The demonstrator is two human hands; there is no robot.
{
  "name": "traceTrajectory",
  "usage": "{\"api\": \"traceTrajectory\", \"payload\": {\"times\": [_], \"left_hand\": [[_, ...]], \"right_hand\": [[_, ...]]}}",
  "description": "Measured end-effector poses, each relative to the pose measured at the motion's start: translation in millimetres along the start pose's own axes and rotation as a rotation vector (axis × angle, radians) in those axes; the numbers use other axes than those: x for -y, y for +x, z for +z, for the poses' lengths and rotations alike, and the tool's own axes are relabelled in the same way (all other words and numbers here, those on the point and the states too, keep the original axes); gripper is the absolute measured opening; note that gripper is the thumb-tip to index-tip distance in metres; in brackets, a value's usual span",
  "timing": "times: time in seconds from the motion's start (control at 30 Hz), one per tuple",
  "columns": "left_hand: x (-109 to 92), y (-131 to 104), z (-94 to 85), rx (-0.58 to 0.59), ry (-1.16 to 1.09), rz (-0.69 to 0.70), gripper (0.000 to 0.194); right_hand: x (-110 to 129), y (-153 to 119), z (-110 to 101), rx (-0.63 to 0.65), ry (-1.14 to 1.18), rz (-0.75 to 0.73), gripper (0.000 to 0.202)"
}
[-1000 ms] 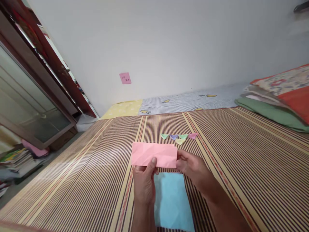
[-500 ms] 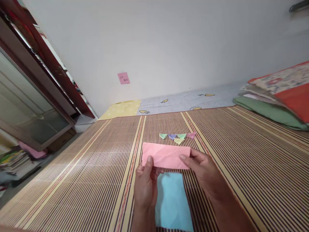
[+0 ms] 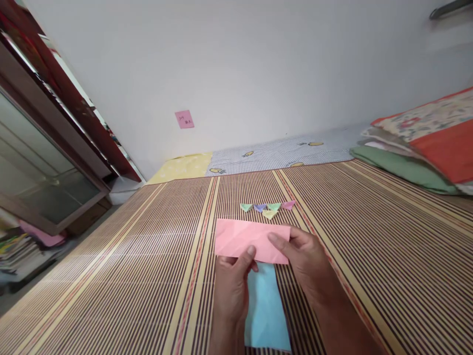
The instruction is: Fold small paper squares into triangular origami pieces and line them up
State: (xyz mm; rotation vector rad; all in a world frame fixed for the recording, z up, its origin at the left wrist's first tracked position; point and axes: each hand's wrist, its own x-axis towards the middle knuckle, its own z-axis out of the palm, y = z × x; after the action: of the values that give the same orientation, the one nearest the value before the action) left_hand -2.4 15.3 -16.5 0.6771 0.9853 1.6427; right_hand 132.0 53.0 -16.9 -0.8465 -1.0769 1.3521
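A pink sheet of paper [image 3: 236, 237], wider than it is tall, is held up between my two hands. My left hand [image 3: 234, 283] pinches its lower edge near the middle, thumb on the front and fingers behind. At the right end, my right hand [image 3: 306, 256] grips the sheet with the thumb across its face and the other fingers behind. Below it a light blue paper [image 3: 266, 310] lies on the striped mat, partly covered by my left hand and the pink sheet. Beyond the pink sheet sit several small folded paper triangles, among them a yellow one [image 3: 270, 214] and a purple one [image 3: 260, 207].
The striped mat [image 3: 148, 256] covers the bed up to a patterned sheet [image 3: 273, 150] along the wall. Folded bedding [image 3: 417, 167] is stacked at the right. A pink note [image 3: 184, 119] is stuck on the wall. A glass-fronted cabinet [image 3: 40, 162] stands at the left.
My left hand has slid right along the pink paper's lower edge, toward its middle. My right thumb has shifted slightly left. The view has turned a little.
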Motion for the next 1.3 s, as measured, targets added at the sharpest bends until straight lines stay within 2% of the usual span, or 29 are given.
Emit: {"api": "traceTrajectory", "payload": {"times": [0.23,0.4,0.47,0.6,0.73,0.8,0.93,1.03,1.13,1.3], "left_hand": [[-2.1,4.4,-4.6,-0.055,0.033,0.047,0.032],[-5.5,5.9,-9.9,-0.080,0.035,0.079,0.030],[-7.6,7.0,-12.4,-0.097,0.038,0.091,0.030],[-11.3,8.3,-16.7,-0.094,0.047,0.088,0.029],[-11.2,8.7,-20.4,-0.079,0.080,0.073,0.031],[-10.7,8.7,-21.3,-0.073,0.096,0.074,0.032],[-11.9,8.1,-20.0,-0.040,0.065,0.059,0.031],[-13.4,8.3,-19.3,-0.025,0.017,0.037,0.031],[-13.8,8.8,-20.1,-0.020,-0.008,0.024,0.028],[-13.0,6.8,-17.5,0.019,-0.045,-0.042,0.027]], "right_hand": [[2.0,2.1,-5.5,-0.066,-0.169,-0.142,0.020],[6.1,1.5,-9.6,-0.081,-0.262,-0.215,0.017],[11.5,0.2,-13.1,-0.017,-0.340,-0.305,0.026],[22.4,-3.7,-16.9,0.196,-0.609,-0.471,0.041],[27.6,-7.1,-13.6,0.128,-0.718,-0.564,0.056],[28.3,-8.0,-12.5,0.121,-0.754,-0.600,0.057],[27.7,-8.4,-13.7,0.252,-0.785,-0.569,0.039],[27.2,-8.7,-15.2,0.322,-0.793,-0.525,0.044],[26.7,-8.8,-15.2,0.332,-0.797,-0.511,0.050],[23.4,-7.1,-10.6,0.358,-0.690,-0.552,0.030]]}}
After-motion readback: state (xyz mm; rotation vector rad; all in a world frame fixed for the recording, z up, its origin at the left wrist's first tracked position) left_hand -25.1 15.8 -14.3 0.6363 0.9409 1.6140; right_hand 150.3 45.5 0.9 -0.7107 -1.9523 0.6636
